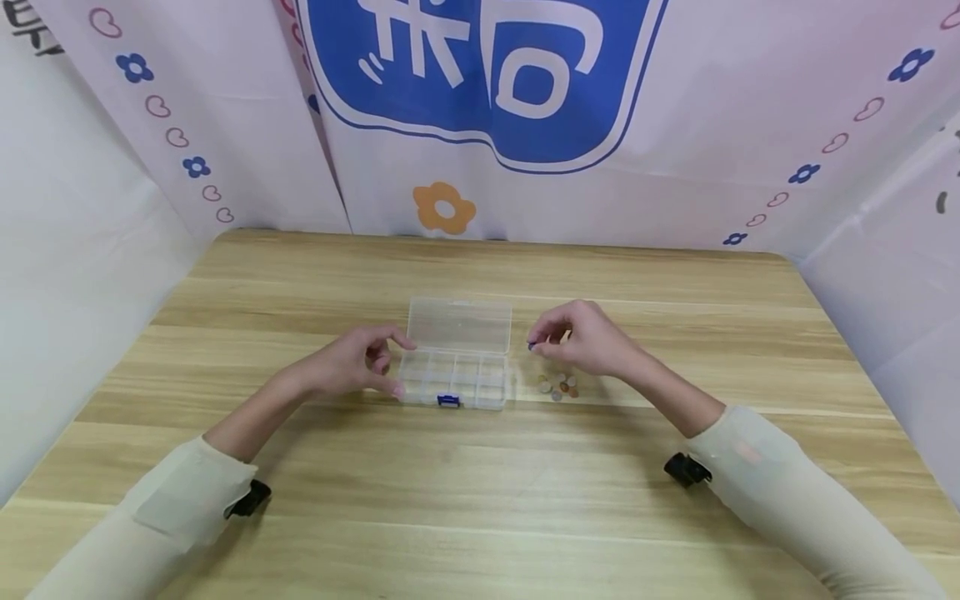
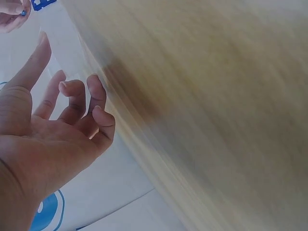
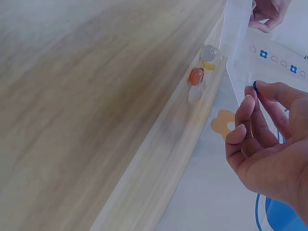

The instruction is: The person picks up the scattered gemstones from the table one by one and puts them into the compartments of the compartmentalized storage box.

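Note:
A clear plastic compartment box (image 1: 491,393) with a blue latch (image 1: 448,401) stands on the table with its lid (image 1: 459,325) raised back. At its left end is my left hand (image 1: 352,362), the forefinger touching near the hinge and the thumb at the front corner; the other fingers bend loosely in the left wrist view. To the right of the box, my right hand (image 1: 588,337) pinches a small dark blue bead (image 3: 256,87) between thumb and forefinger, above the table. Several small glossy beads, among them an orange one (image 3: 196,76) and a clear one (image 3: 210,53), lie below that hand.
The wood-grain table (image 1: 450,517) has a back edge close to a printed cloth (image 1: 262,167) with a blue sign and flowers. Black camera mounts (image 1: 686,469) sit under both sleeves.

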The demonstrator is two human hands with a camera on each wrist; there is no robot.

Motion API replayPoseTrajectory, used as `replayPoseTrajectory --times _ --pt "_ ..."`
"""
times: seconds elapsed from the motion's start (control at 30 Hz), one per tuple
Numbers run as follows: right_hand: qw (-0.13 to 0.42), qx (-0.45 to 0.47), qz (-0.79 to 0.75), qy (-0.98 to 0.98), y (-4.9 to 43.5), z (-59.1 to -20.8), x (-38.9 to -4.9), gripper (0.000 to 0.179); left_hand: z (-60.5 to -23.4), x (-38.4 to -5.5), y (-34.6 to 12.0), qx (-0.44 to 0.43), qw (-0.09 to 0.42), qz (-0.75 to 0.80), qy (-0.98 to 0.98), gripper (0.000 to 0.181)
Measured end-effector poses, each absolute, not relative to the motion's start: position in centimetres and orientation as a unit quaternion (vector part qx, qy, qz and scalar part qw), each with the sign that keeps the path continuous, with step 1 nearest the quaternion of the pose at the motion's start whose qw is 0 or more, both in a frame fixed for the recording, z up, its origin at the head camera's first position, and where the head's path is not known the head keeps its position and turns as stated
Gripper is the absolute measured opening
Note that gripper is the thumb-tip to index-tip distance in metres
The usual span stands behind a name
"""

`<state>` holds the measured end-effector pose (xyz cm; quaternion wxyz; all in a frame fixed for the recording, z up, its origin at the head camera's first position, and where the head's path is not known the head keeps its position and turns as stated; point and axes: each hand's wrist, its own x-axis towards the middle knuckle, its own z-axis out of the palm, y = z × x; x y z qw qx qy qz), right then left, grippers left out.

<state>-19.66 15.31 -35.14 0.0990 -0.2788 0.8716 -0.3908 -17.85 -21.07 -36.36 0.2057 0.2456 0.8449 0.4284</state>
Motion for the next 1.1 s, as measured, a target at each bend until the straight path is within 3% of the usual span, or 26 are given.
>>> replayPoseTrajectory --times 1.1 --pt "0.112 -0.327 -0.418 0.840 11.8 -35.3 -20.2 0.008 -36.0 -18.0 -20.7 0.226 0.228 0.429 0.844 0.059"
